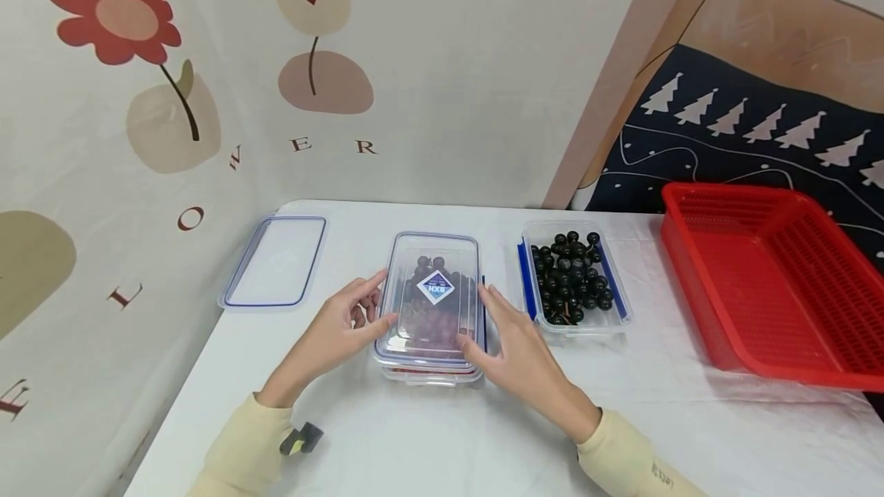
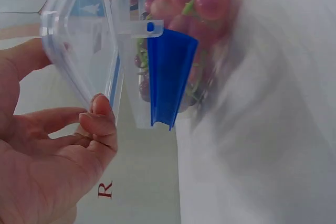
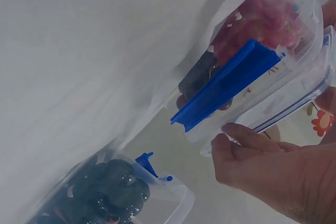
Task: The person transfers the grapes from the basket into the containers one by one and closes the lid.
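A clear lid (image 1: 449, 255) with blue edging and a diamond BXH label lies over a clear container (image 1: 431, 376) in the middle of the table. Red grapes (image 2: 211, 4) show through the container's wall, with darker grapes (image 3: 197, 80) at its far end. My left hand (image 1: 343, 322) holds the lid's left edge, thumb on top and fingers bent at the side. Across from it, my right hand (image 1: 521, 355) holds the right edge, its thumb over the lid. A blue side latch (image 2: 170, 77) hangs unfastened. In the right wrist view, the lid sits slightly off the rim.
To the right stands an uncovered container (image 1: 625, 320) of black grapes (image 1: 569, 278), its blue latches folded out. Another lid (image 1: 279, 263) lies at the back left. A red plastic basket (image 1: 773, 290) occupies the right side. Printed cloth (image 1: 456, 75) hangs behind the table.
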The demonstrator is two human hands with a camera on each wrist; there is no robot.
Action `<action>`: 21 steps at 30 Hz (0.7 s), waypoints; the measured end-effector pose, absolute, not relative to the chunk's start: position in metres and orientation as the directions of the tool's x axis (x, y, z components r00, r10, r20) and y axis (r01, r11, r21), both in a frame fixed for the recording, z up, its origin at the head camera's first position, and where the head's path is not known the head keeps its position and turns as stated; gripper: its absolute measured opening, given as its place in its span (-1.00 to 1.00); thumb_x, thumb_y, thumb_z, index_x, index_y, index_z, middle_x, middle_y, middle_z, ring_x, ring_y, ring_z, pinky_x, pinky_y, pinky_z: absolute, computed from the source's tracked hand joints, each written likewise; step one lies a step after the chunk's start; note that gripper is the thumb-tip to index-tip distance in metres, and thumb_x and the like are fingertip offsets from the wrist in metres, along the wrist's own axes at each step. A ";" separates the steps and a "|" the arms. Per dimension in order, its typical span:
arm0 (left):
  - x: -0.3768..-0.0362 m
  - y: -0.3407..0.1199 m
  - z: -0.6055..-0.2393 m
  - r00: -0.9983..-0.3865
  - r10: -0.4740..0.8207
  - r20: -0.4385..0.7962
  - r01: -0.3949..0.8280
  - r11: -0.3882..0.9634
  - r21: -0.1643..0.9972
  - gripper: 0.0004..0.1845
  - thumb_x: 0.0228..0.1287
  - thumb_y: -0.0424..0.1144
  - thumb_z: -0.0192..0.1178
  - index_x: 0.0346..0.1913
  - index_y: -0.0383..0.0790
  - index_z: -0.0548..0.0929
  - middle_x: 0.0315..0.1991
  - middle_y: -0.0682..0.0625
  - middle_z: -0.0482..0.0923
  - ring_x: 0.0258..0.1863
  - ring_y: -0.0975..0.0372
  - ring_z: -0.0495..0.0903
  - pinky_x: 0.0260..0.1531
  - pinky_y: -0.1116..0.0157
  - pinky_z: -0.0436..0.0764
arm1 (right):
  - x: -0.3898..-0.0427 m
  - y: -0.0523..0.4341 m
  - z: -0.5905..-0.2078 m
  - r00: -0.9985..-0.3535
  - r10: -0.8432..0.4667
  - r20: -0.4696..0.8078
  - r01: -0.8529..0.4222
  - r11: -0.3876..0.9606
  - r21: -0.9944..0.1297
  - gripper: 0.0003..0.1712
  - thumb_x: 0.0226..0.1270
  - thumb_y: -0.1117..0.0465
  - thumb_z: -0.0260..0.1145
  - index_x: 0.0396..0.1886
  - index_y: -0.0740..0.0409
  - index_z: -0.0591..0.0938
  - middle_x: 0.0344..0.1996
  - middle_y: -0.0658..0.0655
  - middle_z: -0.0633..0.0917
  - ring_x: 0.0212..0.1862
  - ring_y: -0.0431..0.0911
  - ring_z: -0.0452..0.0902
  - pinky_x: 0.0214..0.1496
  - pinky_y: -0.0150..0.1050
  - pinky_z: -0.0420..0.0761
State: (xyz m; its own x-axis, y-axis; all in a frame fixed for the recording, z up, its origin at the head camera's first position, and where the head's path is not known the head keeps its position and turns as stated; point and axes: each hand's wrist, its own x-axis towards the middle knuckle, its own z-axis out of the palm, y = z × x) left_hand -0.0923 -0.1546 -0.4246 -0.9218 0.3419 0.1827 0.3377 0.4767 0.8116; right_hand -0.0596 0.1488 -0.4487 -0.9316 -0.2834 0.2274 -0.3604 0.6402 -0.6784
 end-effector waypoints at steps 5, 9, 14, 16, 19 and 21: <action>-0.088 -0.151 -0.428 -0.912 0.372 0.176 0.365 0.536 0.761 -0.25 0.44 -0.32 0.45 0.56 -0.55 0.40 -0.26 -0.05 0.50 -0.32 0.19 0.46 -0.36 0.37 0.50 | -0.056 0.147 -0.449 -0.938 -0.272 0.214 -0.344 0.672 -0.656 0.03 0.50 -0.15 0.46 0.71 0.31 0.29 0.60 0.45 0.31 0.56 0.41 0.30 0.52 0.44 0.23; -0.087 -0.150 -0.432 -0.906 0.384 0.178 0.382 0.558 0.737 -0.27 0.46 -0.32 0.43 0.55 -0.57 0.40 -0.27 -0.03 0.50 -0.31 0.22 0.47 -0.34 0.35 0.52 | -0.056 0.146 -0.452 -0.939 -0.273 0.207 -0.341 0.686 -0.643 0.04 0.50 -0.14 0.48 0.68 0.37 0.30 0.57 0.51 0.34 0.51 0.45 0.35 0.50 0.38 0.32; -0.085 -0.149 -0.435 -0.906 0.388 0.169 0.379 0.567 0.731 -0.28 0.47 -0.35 0.41 0.54 -0.60 0.39 -0.29 -0.01 0.49 -0.32 0.22 0.47 -0.35 0.35 0.52 | -0.054 0.145 -0.454 -0.945 -0.275 0.180 -0.325 0.702 -0.634 0.04 0.50 -0.14 0.47 0.68 0.38 0.29 0.57 0.52 0.33 0.49 0.45 0.37 0.49 0.36 0.33; -0.084 -0.149 -0.436 -0.905 0.393 0.163 0.378 0.565 0.734 -0.27 0.46 -0.37 0.41 0.55 -0.61 0.37 -0.29 -0.01 0.48 -0.33 0.20 0.47 -0.35 0.36 0.52 | -0.052 0.144 -0.454 -0.948 -0.269 0.169 -0.314 0.708 -0.633 0.05 0.51 -0.15 0.46 0.69 0.37 0.28 0.58 0.52 0.32 0.50 0.46 0.37 0.49 0.36 0.33; -0.083 -0.148 -0.437 -0.902 0.406 0.149 0.374 0.558 0.741 -0.25 0.47 -0.38 0.40 0.57 -0.63 0.32 -0.30 0.01 0.46 -0.33 0.17 0.47 -0.35 0.36 0.52 | -0.049 0.144 -0.455 -0.952 -0.267 0.152 -0.301 0.716 -0.630 0.06 0.52 -0.17 0.44 0.69 0.39 0.26 0.58 0.52 0.30 0.50 0.46 0.36 0.50 0.33 0.34; -0.082 -0.148 -0.438 -0.901 0.414 0.132 0.366 0.557 0.745 -0.23 0.48 -0.38 0.39 0.58 -0.63 0.29 -0.31 0.03 0.45 -0.33 0.15 0.47 -0.35 0.36 0.51 | -0.048 0.143 -0.455 -0.951 -0.268 0.151 -0.303 0.723 -0.621 0.05 0.53 -0.18 0.43 0.69 0.39 0.27 0.58 0.52 0.32 0.50 0.46 0.37 0.50 0.32 0.35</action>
